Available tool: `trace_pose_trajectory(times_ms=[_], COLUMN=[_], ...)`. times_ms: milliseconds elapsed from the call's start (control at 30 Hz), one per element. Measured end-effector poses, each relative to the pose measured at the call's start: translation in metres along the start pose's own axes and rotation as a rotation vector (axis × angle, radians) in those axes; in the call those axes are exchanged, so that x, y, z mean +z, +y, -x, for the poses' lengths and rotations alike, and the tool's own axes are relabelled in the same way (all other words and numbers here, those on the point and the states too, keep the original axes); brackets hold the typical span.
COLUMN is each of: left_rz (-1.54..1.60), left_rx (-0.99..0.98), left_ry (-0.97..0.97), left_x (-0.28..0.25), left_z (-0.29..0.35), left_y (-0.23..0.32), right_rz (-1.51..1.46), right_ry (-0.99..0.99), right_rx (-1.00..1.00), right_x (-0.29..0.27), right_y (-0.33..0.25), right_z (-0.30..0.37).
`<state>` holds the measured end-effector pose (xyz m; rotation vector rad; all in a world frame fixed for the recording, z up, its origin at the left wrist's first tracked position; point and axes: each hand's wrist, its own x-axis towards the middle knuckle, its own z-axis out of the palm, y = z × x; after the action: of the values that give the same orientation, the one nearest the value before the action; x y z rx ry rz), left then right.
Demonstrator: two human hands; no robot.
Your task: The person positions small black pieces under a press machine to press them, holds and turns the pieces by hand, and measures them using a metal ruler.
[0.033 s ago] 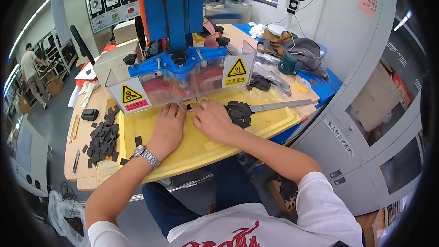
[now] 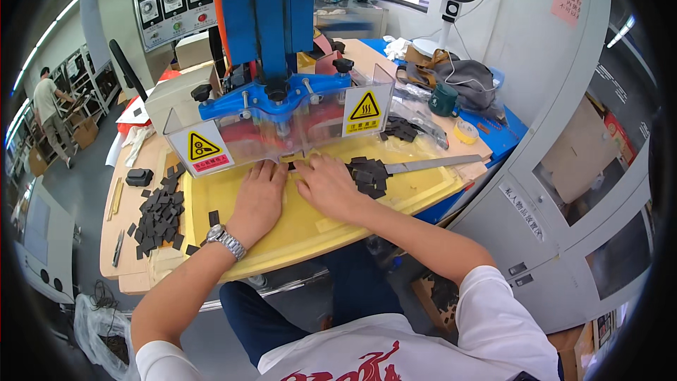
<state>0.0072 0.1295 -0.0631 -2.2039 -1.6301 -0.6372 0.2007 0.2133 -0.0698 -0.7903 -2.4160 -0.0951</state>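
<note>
While my left hand (image 2: pixel 259 196) and right hand (image 2: pixel 328 185) lie palm down with their fingertips forward, a small black piece (image 2: pixel 292 166) shows between them, at the lower edge of a clear guard (image 2: pixel 257 147). My fingers are bent and fairly close together on each hand; whether they pinch the piece or only press beside it, I cannot tell (my own knuckles hide the tips). A silver watch (image 2: pixel 227 241) circles my left wrist.

Under my hands is a yellow mat (image 2: pixel 310 222). Just beside my right hand lies a heap of black pieces (image 2: pixel 368 175), touching the end of a flat metal strip (image 2: pixel 437 163) that runs off to the right. To the left, a single black rectangle (image 2: pixel 214 218) rests on the mat, and a larger pile of black rectangles (image 2: pixel 159 220) spreads near the edge of the surface (image 2: pixel 109 229), with a black case (image 2: pixel 139 177) behind it.

Above the guard sits a blue clamp bar (image 2: pixel 275 92) on the machine. Farther right are a tape roll (image 2: pixel 465 131), a green mug (image 2: pixel 443 100) and a grey bag (image 2: pixel 471 83). Well apart, at far left, a person (image 2: pixel 48 109) stands by some racks.
</note>
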Motion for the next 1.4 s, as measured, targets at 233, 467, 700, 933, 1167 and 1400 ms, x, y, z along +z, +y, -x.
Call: trace_pose_trajectory(times_ms=[233,467,700,933,1167,1400], left_rz=[0.214,0.174,0.163,0.242,0.144,0.298], left_rx=[0.034,0.045,0.087,-0.008,0.033,0.019], left_ry=[-0.011,-0.053,0.014,-0.122,-0.022,0.022], left_x=[-0.007,-0.015,-0.007,-0.011,-0.008,-0.009], left_z=[0.004,-0.002,0.005,0.0,0.003,0.011], left_y=[-0.009,-0.014,-0.013,-0.014,-0.012,-0.019], right_rz=[-0.03,-0.078,-0.073,-0.107,-0.133,-0.211], right_ry=[-0.02,-0.078,-0.083,-0.184,-0.141,-0.214], right_rx=[0.005,-0.066,-0.119,-0.088,-0.119,-0.137], right_x=[0.003,-0.006,-0.009,-0.012,-0.015,-0.026], right_y=[0.005,0.014,0.016,0.017,0.024,0.027], right_z=[0.003,-0.006,-0.001,-0.007,-0.005,-0.002])
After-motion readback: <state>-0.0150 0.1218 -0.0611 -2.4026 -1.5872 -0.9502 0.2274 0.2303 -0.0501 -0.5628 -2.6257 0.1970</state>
